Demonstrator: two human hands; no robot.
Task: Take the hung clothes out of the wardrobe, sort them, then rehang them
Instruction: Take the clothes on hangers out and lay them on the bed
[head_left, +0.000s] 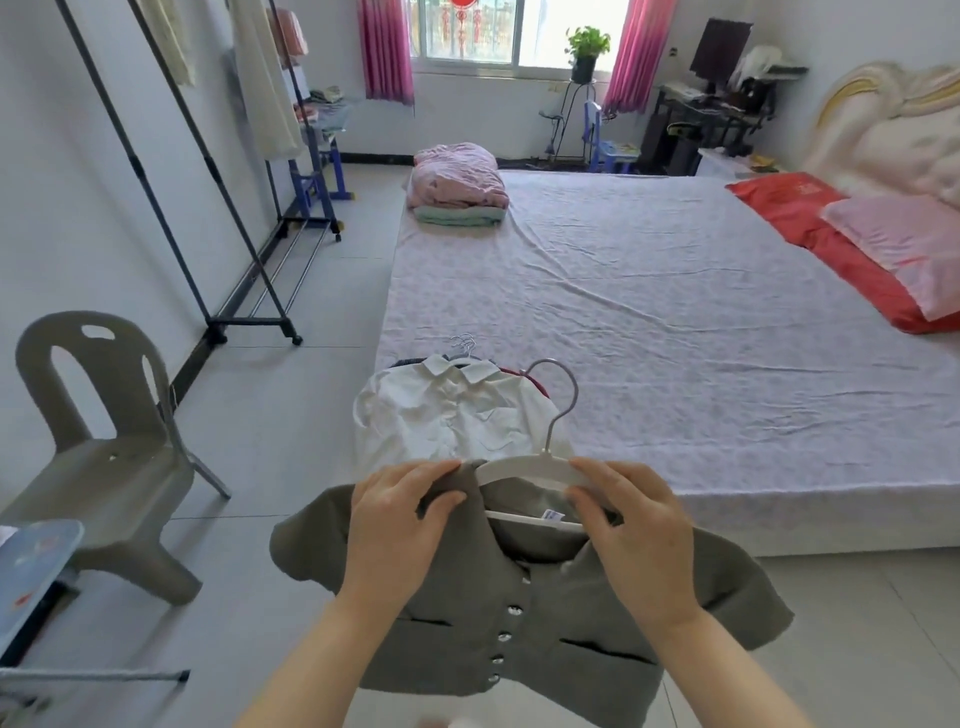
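between both hands (400, 530) (631, 535), grey buttoned jacket (519, 623) w/ white hanger (535, 467)

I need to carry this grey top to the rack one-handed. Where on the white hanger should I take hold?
Probably the white hanger at its neck, just under the metal hook, pinched from above. That spot sits bare between the left hand and right hand, and the grey top spreads to both sides of it.

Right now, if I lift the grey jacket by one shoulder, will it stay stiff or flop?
Probably floppy: sleeves of the grey jacket droop beside the left hand and right hand. Its cloth looks thick, so likely heavy for its size. The white hanger, only partly inside, might slip out.
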